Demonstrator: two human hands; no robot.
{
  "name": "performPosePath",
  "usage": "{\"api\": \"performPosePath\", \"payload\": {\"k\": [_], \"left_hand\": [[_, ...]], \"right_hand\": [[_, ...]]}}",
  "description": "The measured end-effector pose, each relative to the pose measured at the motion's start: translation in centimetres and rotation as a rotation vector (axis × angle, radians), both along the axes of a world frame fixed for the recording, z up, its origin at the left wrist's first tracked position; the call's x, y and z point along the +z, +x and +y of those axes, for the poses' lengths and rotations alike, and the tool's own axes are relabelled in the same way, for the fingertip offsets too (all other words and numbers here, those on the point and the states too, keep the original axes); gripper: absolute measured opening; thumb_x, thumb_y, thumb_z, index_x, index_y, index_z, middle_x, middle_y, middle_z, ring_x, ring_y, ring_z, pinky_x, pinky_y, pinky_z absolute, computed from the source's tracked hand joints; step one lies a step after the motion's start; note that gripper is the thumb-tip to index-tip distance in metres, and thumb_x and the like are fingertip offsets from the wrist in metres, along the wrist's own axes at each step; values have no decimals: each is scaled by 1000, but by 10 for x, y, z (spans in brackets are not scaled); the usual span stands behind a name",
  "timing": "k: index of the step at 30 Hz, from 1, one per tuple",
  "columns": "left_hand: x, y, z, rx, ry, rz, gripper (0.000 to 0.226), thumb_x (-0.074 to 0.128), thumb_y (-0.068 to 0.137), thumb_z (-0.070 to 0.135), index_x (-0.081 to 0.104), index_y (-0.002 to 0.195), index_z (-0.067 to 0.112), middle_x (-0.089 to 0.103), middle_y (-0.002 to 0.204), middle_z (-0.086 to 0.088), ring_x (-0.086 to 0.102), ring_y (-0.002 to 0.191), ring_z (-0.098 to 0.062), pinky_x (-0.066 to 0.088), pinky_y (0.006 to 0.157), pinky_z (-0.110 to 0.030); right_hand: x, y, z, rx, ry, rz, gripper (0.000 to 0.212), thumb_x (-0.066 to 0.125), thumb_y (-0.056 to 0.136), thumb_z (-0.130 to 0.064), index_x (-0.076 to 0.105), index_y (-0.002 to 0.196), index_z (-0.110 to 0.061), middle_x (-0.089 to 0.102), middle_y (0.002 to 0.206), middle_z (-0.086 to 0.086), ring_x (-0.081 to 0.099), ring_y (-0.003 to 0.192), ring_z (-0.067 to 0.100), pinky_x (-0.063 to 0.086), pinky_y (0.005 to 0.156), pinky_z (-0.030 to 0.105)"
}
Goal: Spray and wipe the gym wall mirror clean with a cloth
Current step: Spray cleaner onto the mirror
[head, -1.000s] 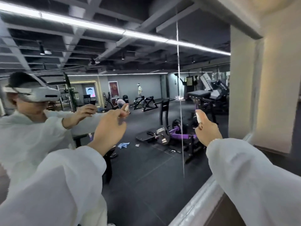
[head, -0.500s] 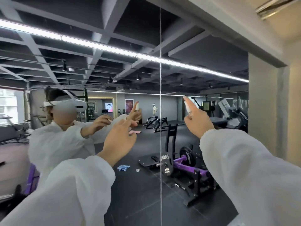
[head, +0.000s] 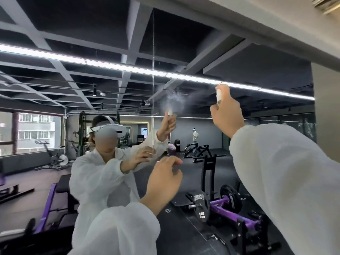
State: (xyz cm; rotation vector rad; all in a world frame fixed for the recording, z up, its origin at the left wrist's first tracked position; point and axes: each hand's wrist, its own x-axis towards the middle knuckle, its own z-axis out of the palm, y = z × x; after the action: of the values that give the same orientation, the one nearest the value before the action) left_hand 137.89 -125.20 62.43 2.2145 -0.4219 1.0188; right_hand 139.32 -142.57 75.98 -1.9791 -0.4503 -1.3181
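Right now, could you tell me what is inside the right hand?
The right hand is closed around a small white spray bottle; only its top shows above the fingers, with mist drifting toward the mirror. The bottle's body is covered by the hand.

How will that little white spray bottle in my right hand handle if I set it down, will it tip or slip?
The spray bottle looks slim and small, mostly hidden inside the right hand, so probably light. Being narrow, it may tip easily when stood upright. Mist is drifting toward the mirror, so its surface could get wet and slippery.
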Motion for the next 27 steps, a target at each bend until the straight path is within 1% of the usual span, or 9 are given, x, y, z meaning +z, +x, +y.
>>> {"api": "performPosePath", "payload": {"k": [3,7,11,13,15,17,19,25,27], "left_hand": [[-22,20,-36,-52,-10,-13,25,53,87,8,59,108,22,51,104,13,50,103,-8,31,82,-13],[-62,35,-77,-54,143,-83,28,45,85,24,62,108,22,59,110,11,52,103,-9,36,93,-19],[-101,52,-100,0,45,-72,21,52,81,14,66,95,22,62,97,11,55,90,-10,39,81,-19],[-103,61,-101,92,-33,-43,22,59,82,4,67,97,19,61,97,8,53,92,-10,32,80,-15],[-98,76,-103,173,-45,-25,20,59,81,3,68,96,13,63,99,1,53,95,-13,31,81,-14],[-92,85,-97,236,45,-15,24,50,78,15,68,94,10,64,102,-5,56,102,-22,38,90,-27],[-91,94,-104,299,93,-12,29,48,73,16,67,94,8,64,102,-10,57,102,-31,39,91,-36],[-92,98,-172,460,71,-57,29,52,74,8,66,100,5,62,106,-15,56,96,-37,41,89,-43],[-94,100,-206,510,41,-56,27,52,76,7,66,100,6,62,108,-14,54,100,-37,39,89,-40]], "right_hand": [[-17,29,-44,-40,51,36,54,41,92,-3,30,140,-24,52,80,4,55,70,24,48,66,36],[-70,61,-94,-50,-107,51,63,42,94,-3,23,147,-31,55,75,-1,51,58,10,48,63,33],[-169,95,-132,-71,-570,319,66,39,96,-14,12,148,-44,60,109,6,65,79,22,54,78,40],[-217,107,-145,-174,-907,456,67,36,98,-17,1,149,-43,52,117,5,64,88,28,51,76,37],[-253,116,-160,-154,-1080,586,65,34,100,-17,1,150,-40,47,126,8,60,97,31,44,73,36],[-270,126,-171,-103,-1057,693,60,35,100,-16,10,151,-37,46,131,13,57,105,33,43,79,39],[-280,143,-193,-152,-1081,743,64,36,99,-11,7,151,-36,44,134,13,58,104,33,45,79,38],[-283,188,-273,-135,-1058,682,58,36,98,-11,18,151,-27,45,135,14,55,110,30,48,88,41],[-281,199,-310,-112,-1004,658,62,34,98,-13,9,151,-34,48,127,12,57,104,30,48,85,39]]}}
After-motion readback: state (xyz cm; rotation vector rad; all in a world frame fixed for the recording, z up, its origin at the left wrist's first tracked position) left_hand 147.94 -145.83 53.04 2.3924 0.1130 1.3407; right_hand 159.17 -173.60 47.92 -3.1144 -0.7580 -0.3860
